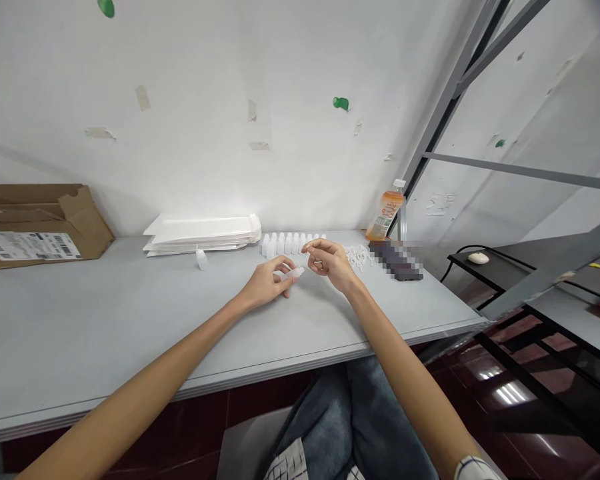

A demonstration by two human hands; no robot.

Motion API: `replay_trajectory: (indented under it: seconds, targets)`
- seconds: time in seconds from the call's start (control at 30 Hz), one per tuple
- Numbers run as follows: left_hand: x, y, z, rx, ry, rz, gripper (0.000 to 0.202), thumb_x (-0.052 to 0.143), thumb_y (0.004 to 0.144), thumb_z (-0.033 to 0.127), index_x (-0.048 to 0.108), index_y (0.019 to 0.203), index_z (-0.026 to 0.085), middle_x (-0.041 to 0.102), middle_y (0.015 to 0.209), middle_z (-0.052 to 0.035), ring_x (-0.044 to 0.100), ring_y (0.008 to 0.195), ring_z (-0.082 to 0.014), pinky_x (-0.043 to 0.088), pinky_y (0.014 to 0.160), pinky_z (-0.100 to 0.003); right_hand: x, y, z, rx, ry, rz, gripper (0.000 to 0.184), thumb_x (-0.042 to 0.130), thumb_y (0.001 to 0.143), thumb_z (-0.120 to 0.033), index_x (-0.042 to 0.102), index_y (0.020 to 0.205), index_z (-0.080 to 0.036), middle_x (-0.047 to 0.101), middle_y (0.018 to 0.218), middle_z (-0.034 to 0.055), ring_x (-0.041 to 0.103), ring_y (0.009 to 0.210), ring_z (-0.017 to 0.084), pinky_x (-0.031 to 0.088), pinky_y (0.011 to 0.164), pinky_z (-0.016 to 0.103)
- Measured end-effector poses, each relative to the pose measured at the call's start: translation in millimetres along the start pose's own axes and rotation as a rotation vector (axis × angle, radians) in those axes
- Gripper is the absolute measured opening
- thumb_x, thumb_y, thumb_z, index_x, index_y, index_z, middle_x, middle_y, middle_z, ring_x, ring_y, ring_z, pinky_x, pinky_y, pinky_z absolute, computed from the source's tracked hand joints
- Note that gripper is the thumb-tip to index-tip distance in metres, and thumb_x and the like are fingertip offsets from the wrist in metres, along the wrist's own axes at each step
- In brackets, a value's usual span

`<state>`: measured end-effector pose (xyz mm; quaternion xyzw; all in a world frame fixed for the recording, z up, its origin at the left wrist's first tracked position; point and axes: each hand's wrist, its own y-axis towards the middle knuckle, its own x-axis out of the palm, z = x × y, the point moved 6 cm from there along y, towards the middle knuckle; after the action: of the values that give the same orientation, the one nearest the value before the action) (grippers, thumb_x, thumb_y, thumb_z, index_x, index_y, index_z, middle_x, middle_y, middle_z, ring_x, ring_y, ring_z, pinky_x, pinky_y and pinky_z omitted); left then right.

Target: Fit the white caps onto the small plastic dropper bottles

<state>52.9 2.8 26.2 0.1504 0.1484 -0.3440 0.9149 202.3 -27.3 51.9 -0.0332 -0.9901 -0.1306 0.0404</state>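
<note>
Seemingly mid-work, the left hand (266,283) grasps one bottle (294,273) over the tabletop (130,313), the right hand (331,261) curls its fingers (324,245) around nothing discernible, loose white pieces (359,257) lie unused, and whether the grouped bottles (281,244) are finished is unclear.

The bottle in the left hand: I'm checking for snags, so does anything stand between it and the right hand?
Nothing visible stands between the bottle, held in the left hand, and the right hand. The standing bottles are beyond, nearer the wall.
</note>
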Motion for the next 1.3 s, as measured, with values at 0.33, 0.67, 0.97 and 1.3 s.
replay_trajectory:
  seconds: [0.33, 0.67, 0.97, 1.3]
  targets:
    - [-0.5, -0.9, 2.4, 0.009, 0.032, 0.005, 0.036, 0.063, 0.079, 0.046, 0.054, 0.1, 0.018, 0.061, 0.099, -0.008, 0.065, 0.053, -0.0119, 0.045, 0.039, -0.019, 3.2, -0.9, -0.4, 0.029, 0.062, -0.021, 0.024, 0.069, 0.073, -0.04, 0.06, 0.077, -0.018, 0.065, 0.082, 0.0012, 0.041, 0.041, 0.004, 0.02, 0.04, 0.023]
    - [2.3, -2.0, 4.4, 0.035, 0.058, -0.036, 0.035, 0.063, 0.08, 0.047, 0.055, 0.101, 0.019, 0.061, 0.099, -0.0064, 0.064, 0.052, -0.0116, 0.044, 0.039, -0.02, 2.6, 1.6, 3.4, 0.071, 0.138, 0.02, 0.024, 0.073, 0.068, -0.037, 0.065, 0.078, -0.017, 0.062, 0.073, -0.0009, 0.037, 0.038, 0.003, 0.021, 0.038, 0.023]
    - [2.1, -2.9, 5.3, 0.037, 0.06, -0.033, 0.034, 0.063, 0.081, 0.045, 0.055, 0.1, 0.019, 0.062, 0.1, -0.0063, 0.065, 0.052, -0.0114, 0.044, 0.04, -0.02, -0.6, 2.0, 5.7, 0.077, 0.157, 0.041, 0.024, 0.074, 0.068, -0.035, 0.063, 0.078, -0.017, 0.065, 0.072, 0.0007, 0.04, 0.038, 0.004, 0.026, 0.037, 0.022]
    - [6.9, -2.0, 2.7, 0.027, -0.074, -0.116, 0.037, 0.056, 0.086, 0.048, 0.053, 0.108, 0.018, 0.065, 0.094, -0.0072, 0.067, 0.055, -0.0136, 0.044, 0.04, -0.019, -4.4, 3.3, 8.1, 0.076, 0.227, 0.062, 0.021, 0.074, 0.069, -0.031, 0.064, 0.08, -0.016, 0.068, 0.073, 0.0013, 0.043, 0.036, 0.005, 0.03, 0.035, 0.022]
